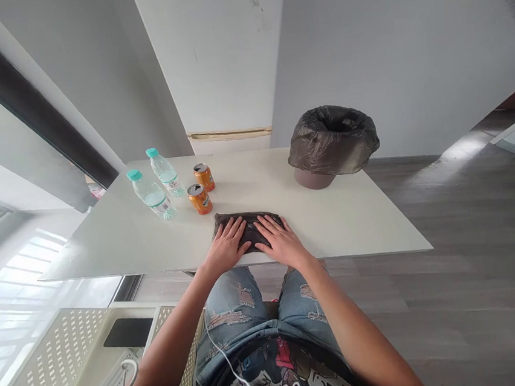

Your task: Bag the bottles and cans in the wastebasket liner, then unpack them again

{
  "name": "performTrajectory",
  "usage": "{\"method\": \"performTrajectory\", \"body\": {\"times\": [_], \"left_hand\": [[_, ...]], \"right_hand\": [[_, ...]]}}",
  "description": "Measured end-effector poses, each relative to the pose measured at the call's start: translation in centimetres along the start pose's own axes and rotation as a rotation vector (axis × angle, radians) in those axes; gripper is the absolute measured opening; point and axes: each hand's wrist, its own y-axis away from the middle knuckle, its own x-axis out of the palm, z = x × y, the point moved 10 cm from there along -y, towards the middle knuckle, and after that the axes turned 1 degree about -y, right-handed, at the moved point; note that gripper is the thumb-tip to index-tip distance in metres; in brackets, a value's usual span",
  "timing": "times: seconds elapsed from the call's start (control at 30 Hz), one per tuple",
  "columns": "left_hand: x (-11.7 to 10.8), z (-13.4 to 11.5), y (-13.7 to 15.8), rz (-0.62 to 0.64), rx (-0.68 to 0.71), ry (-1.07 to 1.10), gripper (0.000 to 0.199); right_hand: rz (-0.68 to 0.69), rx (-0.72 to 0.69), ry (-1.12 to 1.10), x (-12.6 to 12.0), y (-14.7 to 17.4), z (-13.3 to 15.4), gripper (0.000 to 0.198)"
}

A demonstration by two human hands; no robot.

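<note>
A black plastic bag [251,231], folded into a flat bundle, lies at the near edge of the white table [351,220]. My left hand [228,243] rests flat on the bundle's left part, fingers spread. On its right part lies my right hand [281,239], also flat with the fingers apart. Both palms press from above and neither hand grips the plastic. Left of the bag stand two orange drink cans [200,199], their tops open. Parts of the bag under the palms are hidden.
Two clear bottles with teal caps [155,198] stand left of the cans. At the back right is a brown bin [314,179] lined with a dark bag [332,143]. A white perforated cart [50,364] with a dark phone-like slab [129,333] sits low left. A white cable [231,365] crosses my lap.
</note>
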Motion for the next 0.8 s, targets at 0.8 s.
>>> {"method": "performTrajectory", "body": {"times": [0.8], "left_hand": [[-1.4,-6.5,5.1,-0.121,0.013,0.074,0.073]], "right_hand": [[-0.256,0.272,-0.058,-3.9,7.3,1.9,0.032]]}}
